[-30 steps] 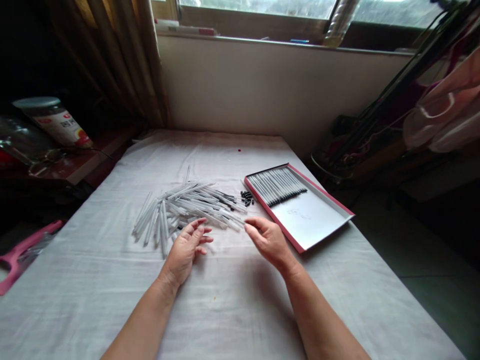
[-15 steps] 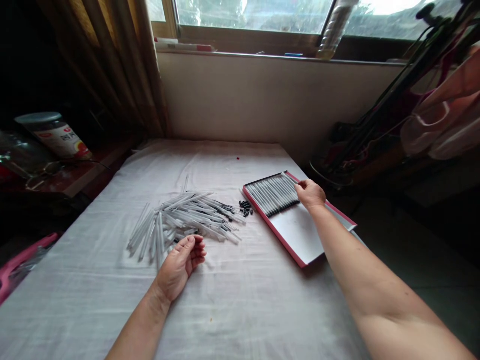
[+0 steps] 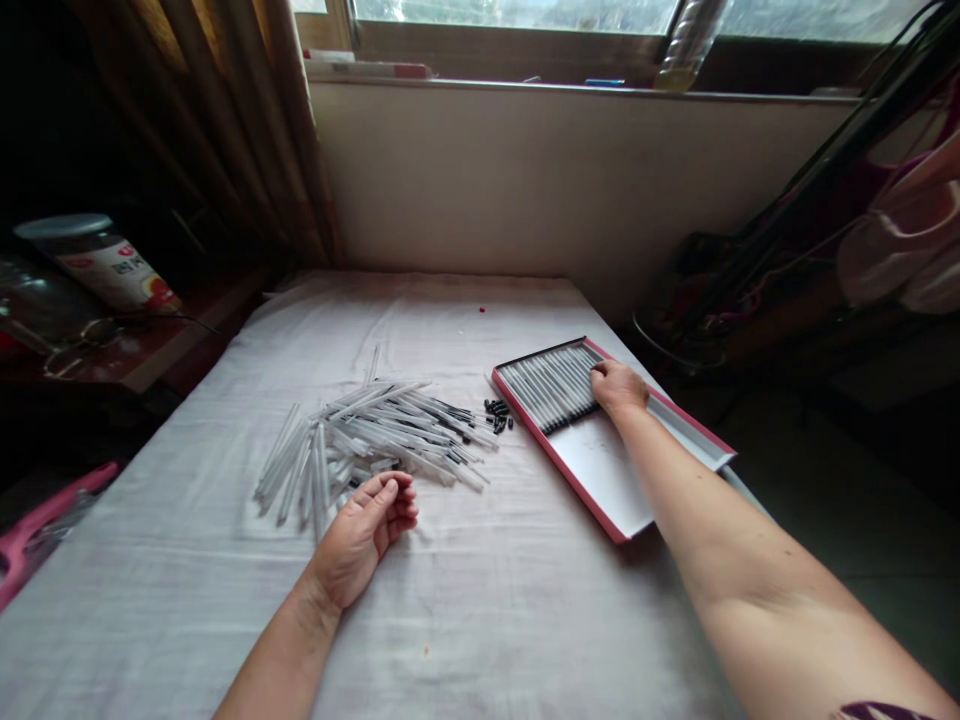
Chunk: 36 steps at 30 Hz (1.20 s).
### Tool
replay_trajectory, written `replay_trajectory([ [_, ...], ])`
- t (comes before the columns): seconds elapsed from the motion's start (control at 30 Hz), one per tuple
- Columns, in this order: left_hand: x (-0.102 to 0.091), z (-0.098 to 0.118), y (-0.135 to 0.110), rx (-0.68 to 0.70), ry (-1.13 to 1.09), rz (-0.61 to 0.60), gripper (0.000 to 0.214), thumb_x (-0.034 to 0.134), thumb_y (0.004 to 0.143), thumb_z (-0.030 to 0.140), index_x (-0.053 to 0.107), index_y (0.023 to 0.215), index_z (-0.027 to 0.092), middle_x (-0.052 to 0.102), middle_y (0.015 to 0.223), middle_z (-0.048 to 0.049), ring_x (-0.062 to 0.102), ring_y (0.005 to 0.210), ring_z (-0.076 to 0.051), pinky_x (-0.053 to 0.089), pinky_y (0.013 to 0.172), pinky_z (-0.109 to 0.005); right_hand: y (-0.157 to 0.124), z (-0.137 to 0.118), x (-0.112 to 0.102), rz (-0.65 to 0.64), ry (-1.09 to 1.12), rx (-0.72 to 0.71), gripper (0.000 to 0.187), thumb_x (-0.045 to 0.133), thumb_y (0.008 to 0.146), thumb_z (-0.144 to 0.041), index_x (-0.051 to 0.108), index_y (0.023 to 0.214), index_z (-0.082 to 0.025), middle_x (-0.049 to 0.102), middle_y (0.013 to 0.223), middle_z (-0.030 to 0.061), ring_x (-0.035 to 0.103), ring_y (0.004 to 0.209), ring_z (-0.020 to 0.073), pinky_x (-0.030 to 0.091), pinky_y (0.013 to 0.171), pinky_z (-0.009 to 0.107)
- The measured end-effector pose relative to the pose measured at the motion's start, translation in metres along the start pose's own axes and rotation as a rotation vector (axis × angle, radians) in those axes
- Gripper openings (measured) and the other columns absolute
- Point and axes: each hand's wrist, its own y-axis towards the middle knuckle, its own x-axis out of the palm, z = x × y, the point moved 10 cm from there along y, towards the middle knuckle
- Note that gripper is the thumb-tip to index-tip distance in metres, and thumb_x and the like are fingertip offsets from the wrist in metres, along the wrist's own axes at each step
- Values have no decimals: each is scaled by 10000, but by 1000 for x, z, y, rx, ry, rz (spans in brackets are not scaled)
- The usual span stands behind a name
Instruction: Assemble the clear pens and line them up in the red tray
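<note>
My right hand (image 3: 619, 385) is closed at the right end of a row of clear pens (image 3: 547, 385), its fingertips down on a pen there and partly hiding it. The pens lie side by side, black ends towards me, in the far part of a shallow red-edged box (image 3: 570, 478). Its near part shows bare white. My left hand (image 3: 373, 520) rests on the cloth, fingers loosely curled with nothing visible in them, just in front of a loose heap of clear pen barrels and dark refills (image 3: 382, 430). Small black pen parts (image 3: 498, 412) lie between heap and box.
A white cloth (image 3: 480, 620) covers the table. Near its far edge sits a tiny red piece (image 3: 481, 310). At left, a lidded jar (image 3: 112, 265) stands on a dark side table. Beyond are a wall, a curtain (image 3: 247, 130) and a window sill.
My right hand has lowered slightly onto the row of pens. My left hand has hardly moved. The camera view has shifted a little.
</note>
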Motion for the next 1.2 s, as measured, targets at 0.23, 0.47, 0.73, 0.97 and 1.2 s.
replay_trajectory([
  [0.23, 3, 0, 0, 12, -27, -36, 258, 826, 669, 281, 705, 848, 140, 698, 728, -29, 654, 617, -114, 566, 594, -210, -19, -28, -19, 89, -3, -150, 346, 468, 860, -288, 720, 1088, -223, 699, 1096, 119, 645, 944, 279, 470, 753, 349],
  [0.47, 5, 2, 0, 16, -37, -41, 136, 747, 755, 225, 692, 845, 139, 691, 723, -27, 656, 609, -110, 561, 590, -212, -111, -130, -27, 74, 96, -631, 274, 504, 866, -305, 729, 1009, -242, 718, 1007, 53, 638, 884, 201, 447, 729, 272],
  [0.73, 9, 3, -2, 34, -28, -72, 162, 763, 735, 243, 685, 838, 146, 688, 724, -17, 651, 598, -101, 551, 582, -205, -195, -165, 20, -132, -134, -730, 254, 532, 879, -336, 708, 1044, -256, 683, 1045, 79, 638, 910, 216, 443, 702, 274],
  [0.97, 11, 2, -1, 52, -21, -105, 230, 811, 670, 276, 686, 821, 155, 684, 710, -5, 644, 585, -95, 538, 569, -197, -204, -156, 21, -87, -156, -679, 252, 514, 896, -331, 723, 981, -219, 656, 1064, 111, 604, 982, 242, 449, 779, 314],
  [1.2, 11, 2, -3, 102, 83, -77, 322, 834, 617, 338, 705, 854, 163, 682, 751, -6, 628, 605, -90, 503, 566, -189, -235, -126, 0, 151, 205, -641, 246, 517, 890, -295, 726, 988, -209, 675, 1105, 93, 590, 1014, 235, 430, 913, 343],
])
